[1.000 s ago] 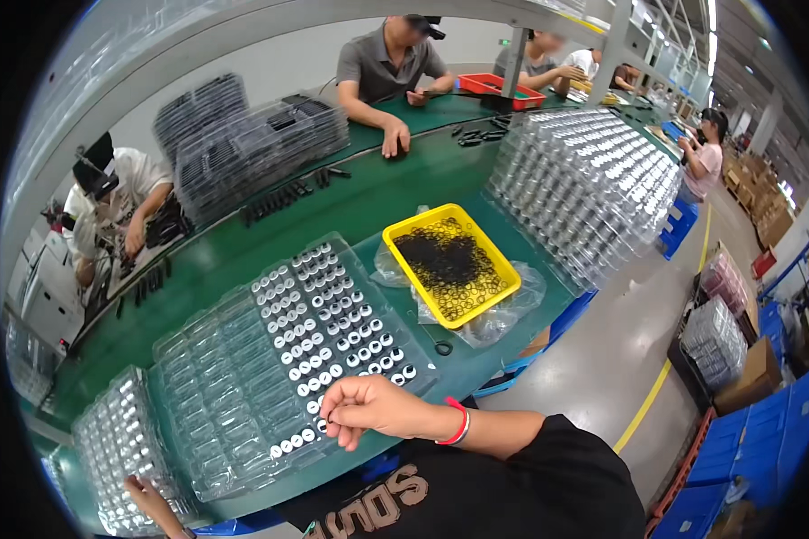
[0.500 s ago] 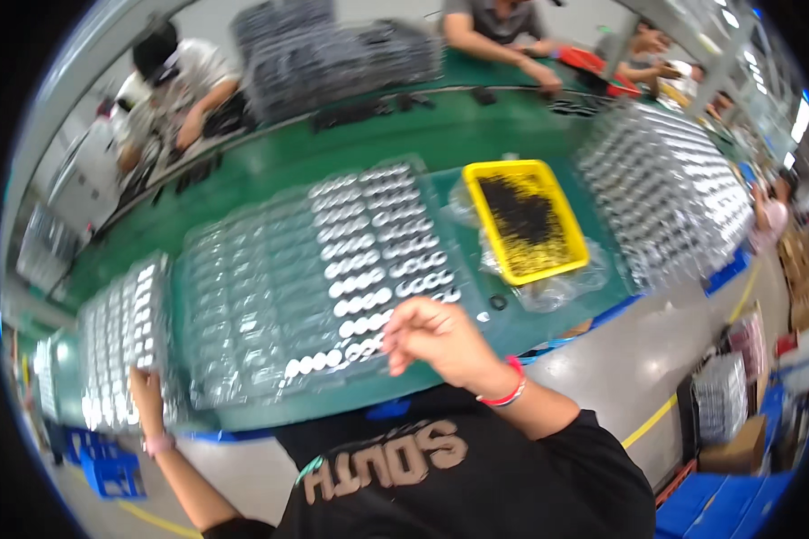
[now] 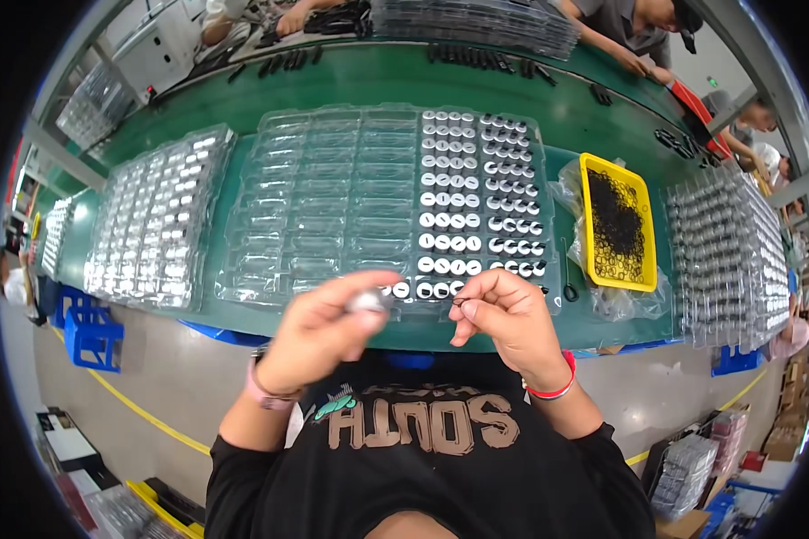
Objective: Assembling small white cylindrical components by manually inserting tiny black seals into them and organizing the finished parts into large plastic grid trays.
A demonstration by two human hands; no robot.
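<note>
In front of my chest, my left hand (image 3: 307, 331) pinches a small silvery round part (image 3: 367, 302), blurred by motion. Close to its right, the thumb and forefinger of my right hand (image 3: 517, 325) are closed on a thin black ring (image 3: 459, 303). Both hands hover over the near edge of a clear plastic tray (image 3: 324, 175). Its right columns hold rows of small white-topped parts (image 3: 449, 199), some with dark sides; the left columns are bare. Beside the tray, at the right, a yellow bin (image 3: 590, 229) contains a heap of black rings (image 3: 618, 220).
Stacked trays of silvery parts (image 3: 157, 216) stand at the left, and another tall tray stack (image 3: 724, 256) at the right. Black scissors handles (image 3: 571, 292) lie near the bin. Co-workers sit across the green table (image 3: 351, 81). A blue stool (image 3: 94, 337) is on the floor.
My left hand has come from the left tray stack to the middle, now with a silvery part. My right hand stays near the tray's close edge; the whole view has turned.
</note>
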